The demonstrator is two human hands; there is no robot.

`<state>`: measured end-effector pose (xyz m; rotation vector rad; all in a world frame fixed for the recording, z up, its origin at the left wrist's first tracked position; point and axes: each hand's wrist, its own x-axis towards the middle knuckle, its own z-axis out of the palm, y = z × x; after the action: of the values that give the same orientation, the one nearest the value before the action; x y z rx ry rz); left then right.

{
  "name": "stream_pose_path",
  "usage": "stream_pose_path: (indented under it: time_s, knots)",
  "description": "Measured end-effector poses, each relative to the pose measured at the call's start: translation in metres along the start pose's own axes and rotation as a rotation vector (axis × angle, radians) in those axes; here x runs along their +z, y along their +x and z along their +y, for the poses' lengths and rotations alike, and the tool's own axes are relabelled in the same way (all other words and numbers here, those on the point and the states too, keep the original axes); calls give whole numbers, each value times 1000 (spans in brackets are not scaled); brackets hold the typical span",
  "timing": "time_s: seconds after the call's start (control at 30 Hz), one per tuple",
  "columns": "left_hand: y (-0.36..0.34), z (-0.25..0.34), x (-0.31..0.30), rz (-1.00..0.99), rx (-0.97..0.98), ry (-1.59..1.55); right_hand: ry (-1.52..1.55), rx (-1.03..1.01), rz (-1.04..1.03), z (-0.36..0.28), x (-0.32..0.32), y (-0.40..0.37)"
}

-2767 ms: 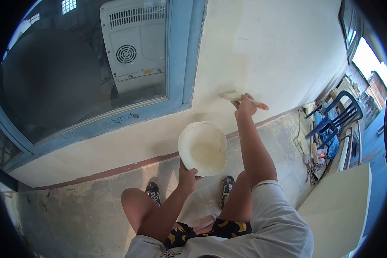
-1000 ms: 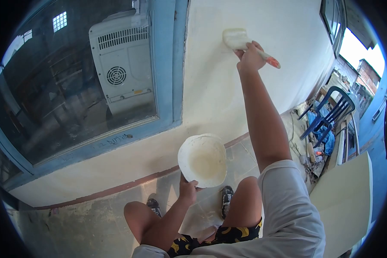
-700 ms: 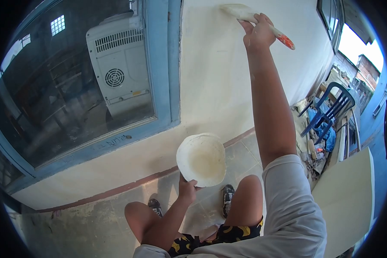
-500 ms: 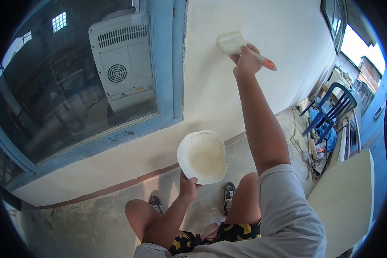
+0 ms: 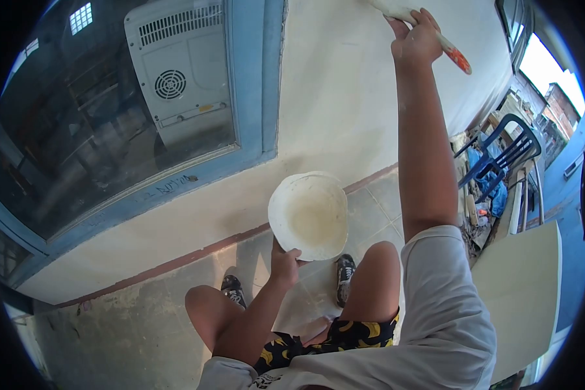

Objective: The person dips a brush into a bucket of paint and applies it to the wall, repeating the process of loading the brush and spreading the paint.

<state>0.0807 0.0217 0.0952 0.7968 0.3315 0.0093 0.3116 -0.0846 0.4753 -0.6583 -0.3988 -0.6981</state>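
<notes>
My right hand (image 5: 419,40) is closed around the handle of a paintbrush (image 5: 457,57), whose orange-red handle end sticks out toward the lower right. Its bristle end reaches the top edge of the view and is partly cut off, close to the pale wall (image 5: 344,84). Lower down, my left hand (image 5: 284,263) grips the near rim of a white bowl (image 5: 318,221), thumb on the rim and fingers underneath. A thin layer of creamy, pale paint (image 5: 309,218) coats the inside of the bowl.
Left of the wall is a blue-framed window (image 5: 253,97) with a white appliance (image 5: 182,71) behind the glass. A dark blue plastic chair (image 5: 504,153) stands among clutter at right. A pale board (image 5: 523,299) leans nearer me. Tiled floor (image 5: 143,331) lies below.
My right hand has moved up and to the right with the paintbrush, so its bristles now run toward the top edge. The bowl sits slightly higher in view.
</notes>
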Motion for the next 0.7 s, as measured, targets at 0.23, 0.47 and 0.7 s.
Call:
stream_pose_path:
  time_s: [0.23,0.47,0.7]
  knots:
    - [0,-7,-7,36,25,7,-193,215,327,65,-167,-82]
    - [4,-9,-8,89,-12,46,-466,496,433,121,-271,-117]
    - [14,-10,-2,105,2,32,-284,323,290,130,-233,-47]
